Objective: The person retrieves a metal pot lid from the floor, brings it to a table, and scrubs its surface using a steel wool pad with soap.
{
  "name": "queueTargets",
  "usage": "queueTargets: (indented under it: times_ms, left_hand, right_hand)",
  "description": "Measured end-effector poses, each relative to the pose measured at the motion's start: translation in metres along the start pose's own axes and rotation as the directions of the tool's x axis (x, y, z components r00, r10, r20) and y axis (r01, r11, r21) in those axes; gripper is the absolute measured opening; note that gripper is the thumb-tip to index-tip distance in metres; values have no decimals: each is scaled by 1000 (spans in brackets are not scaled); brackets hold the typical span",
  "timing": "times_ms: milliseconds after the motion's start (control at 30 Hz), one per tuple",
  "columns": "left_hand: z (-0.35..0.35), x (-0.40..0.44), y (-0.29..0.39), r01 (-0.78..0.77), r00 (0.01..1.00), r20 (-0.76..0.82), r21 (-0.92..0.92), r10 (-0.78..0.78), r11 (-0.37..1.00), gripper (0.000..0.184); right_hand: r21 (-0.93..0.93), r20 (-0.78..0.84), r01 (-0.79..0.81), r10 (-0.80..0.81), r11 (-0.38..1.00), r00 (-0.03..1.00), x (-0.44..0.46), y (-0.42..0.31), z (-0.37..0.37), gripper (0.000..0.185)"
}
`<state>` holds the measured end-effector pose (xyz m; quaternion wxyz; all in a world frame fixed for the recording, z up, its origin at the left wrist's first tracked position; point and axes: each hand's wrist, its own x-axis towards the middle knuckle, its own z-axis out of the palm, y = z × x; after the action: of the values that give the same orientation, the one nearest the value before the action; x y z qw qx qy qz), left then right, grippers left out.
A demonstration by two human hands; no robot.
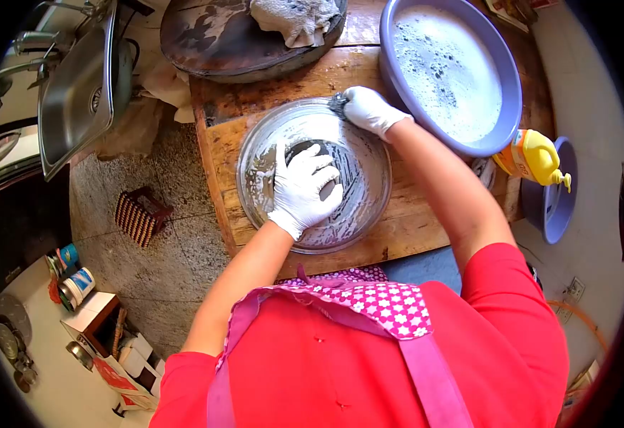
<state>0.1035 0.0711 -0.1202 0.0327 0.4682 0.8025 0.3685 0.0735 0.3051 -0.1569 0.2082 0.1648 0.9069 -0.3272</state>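
The pan point(372, 192) lies on the worktop point(415, 214) by its near edge, before the chopping block point(208, 43) at the far left corner, with a cloth point(299, 20) on it. Right of the block, the tub point(509, 89) holds suds point(447, 71); the bottle point(539, 157) is at the right edge. The sink point(77, 93) lies left of the worktop.

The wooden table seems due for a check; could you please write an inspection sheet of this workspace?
Surface: wooden table, worn and stained.
Job's things: sudsy round basin; scouring pad; purple basin of foamy water.
Clutter: cloth on round board; yellow bottle at right.
Hands: both gloved; left hand spread inside the round basin, right hand holding the pad at its rim.
Cables: orange line, cable or hose unclear.
Surroundings: steel sink; floor.
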Motion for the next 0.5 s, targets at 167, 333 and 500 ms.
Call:
queueTargets:
  times_ms: [167, 333, 500]
  left_hand:
    - [2, 0, -2, -40, 999, 2, 45, 40, 998, 18]
    - [1, -2, 2, 45, 997, 65, -31, -43, 998, 21]
    - [-1, 1, 0, -8, 999, 35, 9, 8, 1000, 13]
  right_hand:
    - [-130, 190, 232, -205, 964, 960, 22, -117, 20, 34]
    - [-139, 172, 287, -262, 948, 949, 7, -135, 39, 33]
    - [263, 39, 9, -20, 965, 999, -22, 1, -4, 25]
